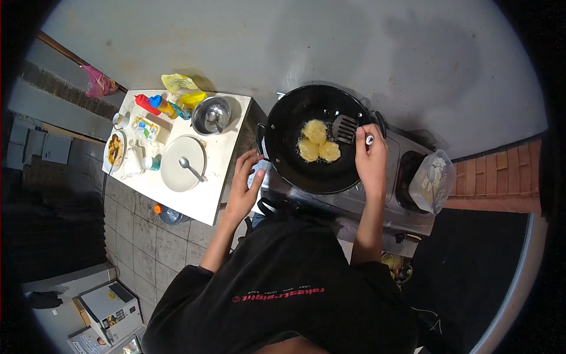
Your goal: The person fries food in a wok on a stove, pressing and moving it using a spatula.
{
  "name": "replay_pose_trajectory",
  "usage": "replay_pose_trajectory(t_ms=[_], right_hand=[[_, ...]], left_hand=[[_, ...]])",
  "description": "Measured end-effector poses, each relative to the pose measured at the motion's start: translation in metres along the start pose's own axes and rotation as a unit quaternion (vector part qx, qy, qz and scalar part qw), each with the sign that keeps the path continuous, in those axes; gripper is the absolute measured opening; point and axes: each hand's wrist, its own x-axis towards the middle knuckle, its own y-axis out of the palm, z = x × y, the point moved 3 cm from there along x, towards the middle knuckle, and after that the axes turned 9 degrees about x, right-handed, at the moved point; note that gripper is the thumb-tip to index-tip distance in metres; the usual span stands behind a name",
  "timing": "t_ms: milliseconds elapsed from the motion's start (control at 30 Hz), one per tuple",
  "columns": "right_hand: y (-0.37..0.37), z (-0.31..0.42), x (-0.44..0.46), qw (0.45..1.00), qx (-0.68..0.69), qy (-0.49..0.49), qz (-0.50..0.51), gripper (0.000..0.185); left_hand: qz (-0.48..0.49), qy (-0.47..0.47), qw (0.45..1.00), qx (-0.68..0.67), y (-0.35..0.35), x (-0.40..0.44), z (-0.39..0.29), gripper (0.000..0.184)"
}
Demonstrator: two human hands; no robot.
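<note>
A black wok (pixel 300 177) stands on the stove, with three yellow pieces of food (pixel 316 133) touching one another in bubbling oil. My right hand (pixel 371 156) is closed round the handle of a black slotted spatula (pixel 345 128). The spatula's head is inside the wok, just to the right of the food. My left hand (pixel 243 183) hangs beside the wok's left handle, fingers apart and nothing in it.
Left of the stove, a white table (pixel 203 206) bears a plate (pixel 177 154) with a spoon, a metal bowl (pixel 203 118), sauce bottles (pixel 147 104) and a plate of food (pixel 114 151). A plastic container (pixel 432 180) of white powder stands at the stove's right end.
</note>
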Motion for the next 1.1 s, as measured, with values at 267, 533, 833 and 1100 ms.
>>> replay_pose_trajectory(t_ms=[267,533,833,1100], right_hand=[[0.001,0.006,-0.001,0.999,0.036,-0.010,0.008,0.021],[0.004,0.009,-0.002,0.997,-0.026,-0.074,0.021,0.020],[0.002,0.019,-0.004,0.999,-0.004,-0.032,0.022,0.020],[0.004,0.003,-0.004,0.999,0.020,-0.023,0.018,0.021]], left_hand=[[-0.005,0.003,1.000,-0.008,-0.001,-0.002,-0.004,0.036],[-0.012,0.015,1.000,-0.001,-0.004,-0.005,-0.007,0.035],[-0.013,0.011,1.000,-0.007,-0.006,-0.009,-0.008,0.035],[-0.025,0.013,1.000,-0.003,-0.007,-0.011,-0.006,0.033]])
